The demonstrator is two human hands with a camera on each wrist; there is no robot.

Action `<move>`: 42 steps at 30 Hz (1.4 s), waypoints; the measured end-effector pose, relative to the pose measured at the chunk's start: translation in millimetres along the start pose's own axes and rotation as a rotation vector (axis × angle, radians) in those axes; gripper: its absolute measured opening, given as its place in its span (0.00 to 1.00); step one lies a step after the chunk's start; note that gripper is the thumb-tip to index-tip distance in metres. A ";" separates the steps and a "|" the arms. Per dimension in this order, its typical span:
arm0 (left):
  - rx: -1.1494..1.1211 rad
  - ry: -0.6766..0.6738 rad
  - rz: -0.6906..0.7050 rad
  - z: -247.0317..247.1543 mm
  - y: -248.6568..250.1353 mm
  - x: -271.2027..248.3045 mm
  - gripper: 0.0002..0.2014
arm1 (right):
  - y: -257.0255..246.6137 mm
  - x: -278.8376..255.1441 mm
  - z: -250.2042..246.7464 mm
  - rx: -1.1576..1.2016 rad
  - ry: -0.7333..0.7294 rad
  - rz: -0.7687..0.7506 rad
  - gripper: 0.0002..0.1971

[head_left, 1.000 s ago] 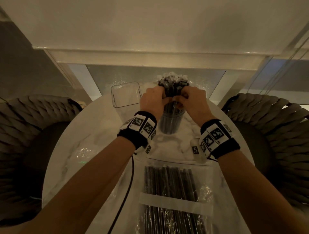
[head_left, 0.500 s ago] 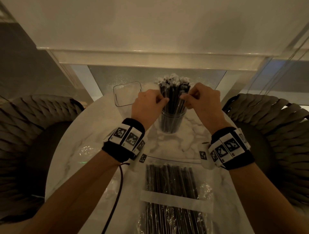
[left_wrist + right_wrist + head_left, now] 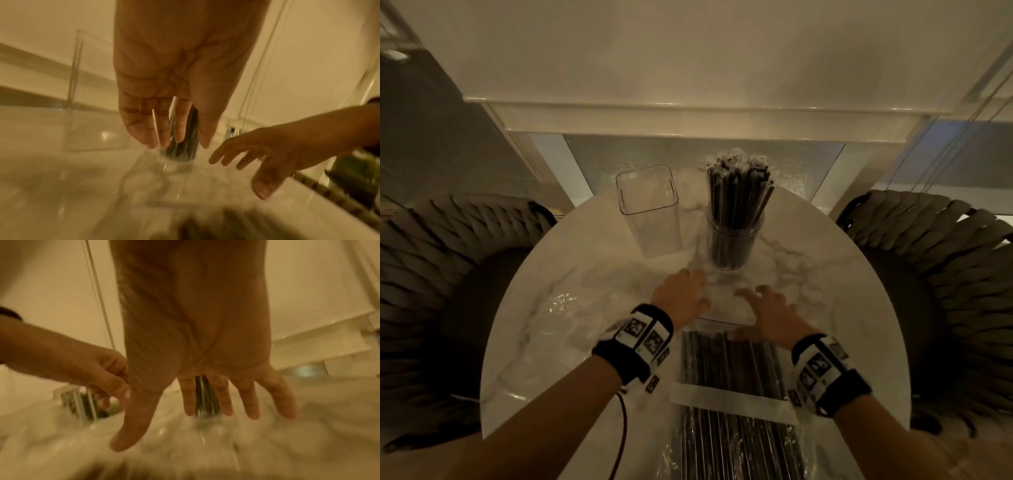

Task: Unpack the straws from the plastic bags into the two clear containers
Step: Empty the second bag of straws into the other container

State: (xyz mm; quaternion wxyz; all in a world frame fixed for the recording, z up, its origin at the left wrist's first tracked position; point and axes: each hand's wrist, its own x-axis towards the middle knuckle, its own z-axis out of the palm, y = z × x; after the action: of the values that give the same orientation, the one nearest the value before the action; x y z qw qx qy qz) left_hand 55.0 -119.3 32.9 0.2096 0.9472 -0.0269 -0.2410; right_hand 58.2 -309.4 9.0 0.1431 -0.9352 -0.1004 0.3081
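A round clear container (image 3: 734, 240) at the table's far middle holds a dense bunch of black straws (image 3: 738, 185) standing upright. Left of it stands a square clear container (image 3: 647, 209) with nothing inside. A clear plastic bag (image 3: 732, 394) of black straws lies flat near me. My left hand (image 3: 686, 289) and right hand (image 3: 763, 305) hover low over the bag's far end, fingers loosely spread, holding nothing. In the left wrist view my left hand (image 3: 164, 129) shows relaxed fingers in front of the round container (image 3: 183, 149). My right hand (image 3: 205, 402) is splayed in its wrist view.
The round marble table (image 3: 558, 308) has a woven dark chair on the left (image 3: 441, 260) and another on the right (image 3: 945, 260). A black cable (image 3: 621, 431) runs from my left wrist off the near edge. A white ledge runs behind the table.
Both hands let go of the straws in the round container and drew back towards me and down, over the far end of the bag. The straws stay standing in the container.
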 end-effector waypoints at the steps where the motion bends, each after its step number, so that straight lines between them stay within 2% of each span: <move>1: 0.072 -0.076 -0.002 11.9 -4.7 1.3 0.28 | 1.8 0.4 15.2 -0.035 -0.054 0.029 0.39; 3: 0.145 -0.168 0.000 31.2 -9.7 1.9 0.34 | 4.6 2.3 34.1 -0.003 -0.040 0.059 0.30; 4: 0.150 -0.181 -0.001 38.8 -11.3 1.9 0.33 | 4.9 2.5 36.3 0.055 -0.010 0.062 0.23; 6: 0.124 -0.187 -0.010 46.9 -13.1 0.8 0.25 | 6.7 2.6 32.9 0.126 0.035 0.030 0.11; 10: -0.071 -0.191 0.081 33.5 -14.1 -6.5 0.02 | 5.7 -7.6 12.3 0.095 0.113 -0.102 0.07; 12: -0.148 -0.134 0.175 15.6 -9.2 -16.8 0.05 | -1.5 -21.8 -2.1 0.153 0.125 -0.177 0.05; 15: -0.212 0.031 0.345 -18.3 9.8 -45.2 0.02 | -15.2 -55.1 -34.1 0.350 0.075 -0.223 0.16; 18: -0.194 0.406 0.467 -44.8 19.7 -72.2 0.04 | -30.0 -89.7 -63.6 0.288 0.187 -0.290 0.21; 20: -0.325 0.624 0.400 -55.9 25.3 -86.1 0.13 | -43.9 -108.5 -71.8 0.297 0.312 -0.353 0.18; 21: -0.423 0.656 0.319 -61.0 29.5 -91.6 0.18 | -50.2 -115.6 -72.2 0.372 0.359 -0.377 0.16; 23: -0.650 0.530 0.187 -70.3 36.5 -101.4 0.24 | -61.9 -128.4 -67.0 0.534 0.406 -0.425 0.14; 24: -0.732 0.440 0.180 -72.2 36.1 -103.8 0.22 | -67.3 -133.7 -62.3 0.580 0.411 -0.453 0.14; 26: -0.741 0.401 0.267 -76.1 33.3 -111.5 0.14 | -75.1 -142.2 -51.1 0.622 0.407 -0.483 0.11; 29: -0.682 0.386 0.377 -77.0 26.4 -122.1 0.12 | -81.8 -152.5 -37.6 0.680 0.406 -0.482 0.15; 31: -0.669 0.367 0.420 -74.9 26.3 -128.5 0.12 | -82.5 -154.2 -30.5 0.706 0.436 -0.461 0.13; 33: -0.571 0.455 0.340 -70.5 25.8 -130.7 0.13 | -84.4 -154.5 -24.1 0.632 0.531 -0.460 0.10; 35: -0.446 0.676 0.139 -67.6 27.2 -136.8 0.14 | -89.1 -155.9 -22.3 0.501 0.683 -0.486 0.13; 36: -0.457 0.747 0.056 -67.4 30.5 -142.8 0.17 | -92.4 -157.9 -22.4 0.447 0.743 -0.520 0.16; 37: -0.512 0.735 0.005 -67.8 33.1 -148.3 0.20 | -95.2 -158.9 -22.0 0.401 0.778 -0.561 0.18; 39: -0.724 0.541 0.005 -67.5 38.5 -158.9 0.24 | -99.2 -157.9 -18.5 0.282 0.812 -0.625 0.18; 40: -0.834 0.451 0.028 -65.6 39.1 -162.3 0.23 | -102.2 -157.2 -15.3 0.217 0.822 -0.645 0.20; 42: -0.948 0.393 0.068 -63.4 35.4 -163.9 0.15 | -107.9 -154.6 -8.9 0.158 0.822 -0.681 0.23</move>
State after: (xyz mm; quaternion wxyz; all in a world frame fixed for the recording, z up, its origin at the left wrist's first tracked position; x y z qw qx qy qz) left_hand -58.2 -102.3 170.8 0.6250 0.7740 0.0943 -0.0372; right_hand -69.3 -252.6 136.1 0.3321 -0.8797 -0.3101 -0.1402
